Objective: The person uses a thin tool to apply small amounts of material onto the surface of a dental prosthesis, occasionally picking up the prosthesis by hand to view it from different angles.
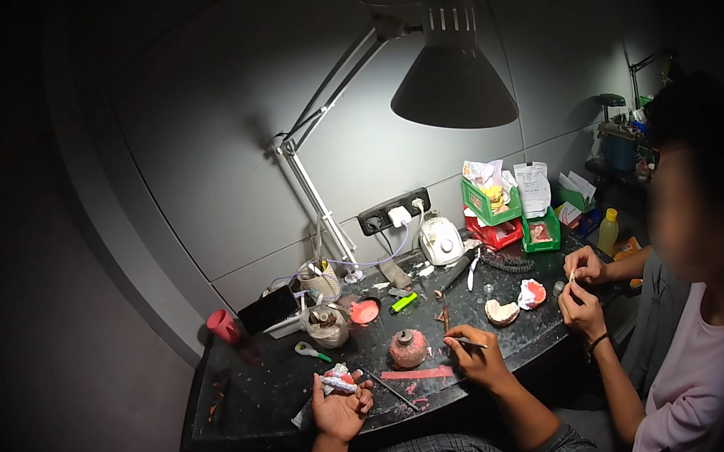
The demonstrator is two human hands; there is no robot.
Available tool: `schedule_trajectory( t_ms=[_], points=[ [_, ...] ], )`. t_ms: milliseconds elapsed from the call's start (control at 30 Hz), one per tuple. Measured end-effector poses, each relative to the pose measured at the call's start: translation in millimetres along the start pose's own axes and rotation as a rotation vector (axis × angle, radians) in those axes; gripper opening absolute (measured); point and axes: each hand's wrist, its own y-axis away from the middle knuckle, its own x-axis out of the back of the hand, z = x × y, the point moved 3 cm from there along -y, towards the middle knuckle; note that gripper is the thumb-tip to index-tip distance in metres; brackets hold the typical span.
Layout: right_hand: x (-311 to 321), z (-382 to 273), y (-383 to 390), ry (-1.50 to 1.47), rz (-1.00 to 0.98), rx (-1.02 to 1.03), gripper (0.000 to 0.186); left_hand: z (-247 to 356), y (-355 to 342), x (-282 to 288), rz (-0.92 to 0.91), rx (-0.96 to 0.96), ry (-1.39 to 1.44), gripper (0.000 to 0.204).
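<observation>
The lumpy white-and-red piece sat in the upturned left hand, fingers curled round it, over the black table; the right hand, knuckles up, pinched a slim tool near a round, pink-crusted pot.

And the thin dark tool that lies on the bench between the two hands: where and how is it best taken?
Probably pinch the thin dark tool at mid-shaft, from above and the right: it is straight, lies slanted on the bench, and its far end is close to the left hand.
</observation>
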Motion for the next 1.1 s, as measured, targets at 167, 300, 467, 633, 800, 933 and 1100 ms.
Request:
schedule_trajectory(
  t_ms=[167,300,467,633,800,933,1100],
  points=[
    [2,-1,1,-0.012,-0.006,-0.031,0.014,0,-1,-3,0.037,-0.025,-0.014,0.091],
    [3,0,2,-0.012,0.005,-0.027,0.014,-2,0,-16,0.006,0.024,0.014,0.088],
    [4,-2,1,-0.040,0.051,-0.029,0.014,-1,3,-16,0.001,-0.035,0.033,0.074],
    [5,-4,2,-0.107,0.172,-0.039,0.015,-1,5,-24,-0.034,-0.027,0.053,0.078],
    [12,3,7,-0.174,0.219,-0.114,0.015,-3,2,-18,0.064,0.013,0.000,0.086],
    [21,-25,-10,-0.492,0.150,-0.057,0.019,-4,2,-20,0.035,0.023,-0.008,0.086],
    [50,-155,-63,-0.514,-0.175,0.750,0.026,-4,1,-17,0.103,-0.054,0.059,0.083]
  ],
)
